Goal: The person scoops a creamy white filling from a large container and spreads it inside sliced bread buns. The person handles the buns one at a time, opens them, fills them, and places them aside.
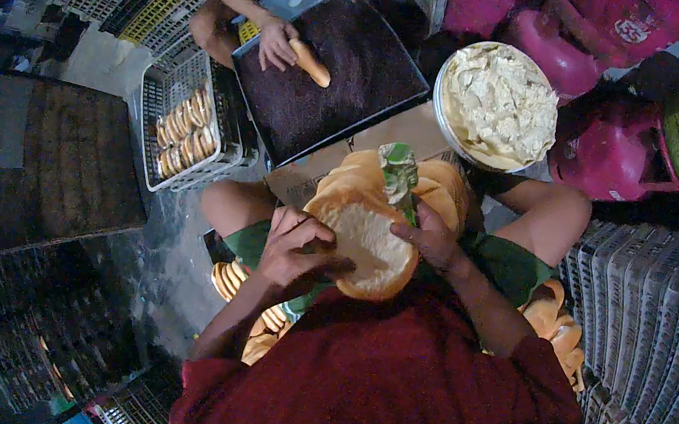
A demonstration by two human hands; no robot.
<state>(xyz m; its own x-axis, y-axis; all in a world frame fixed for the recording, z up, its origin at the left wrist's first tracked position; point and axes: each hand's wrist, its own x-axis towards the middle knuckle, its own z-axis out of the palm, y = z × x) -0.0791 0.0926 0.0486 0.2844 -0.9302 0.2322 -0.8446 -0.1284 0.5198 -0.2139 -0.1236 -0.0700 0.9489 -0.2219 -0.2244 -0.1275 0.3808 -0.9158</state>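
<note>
An opened bread bun (367,248) lies spread in front of my chest, its pale inner crumb facing up. My left hand (298,248) grips its left edge, with fingers bent over the crumb. The bun's right edge is under the thumb of my right hand (434,235). That same hand holds a green spatula (398,171), its blade smeared with cream and pointing away from me. More round buns (351,174) are lined up just beyond, on a cardboard sheet (300,187). A round tub of pale cream (501,104) stands ahead to the right.
Across from me, a co-worker's hand (277,44) holds a bread roll (309,63) over a dark-filled tray (339,75). Packed breads sit in a white plastic crate (179,124) on the left. Pink gas cylinders (615,147) and stacked grey crates (643,320) stand right.
</note>
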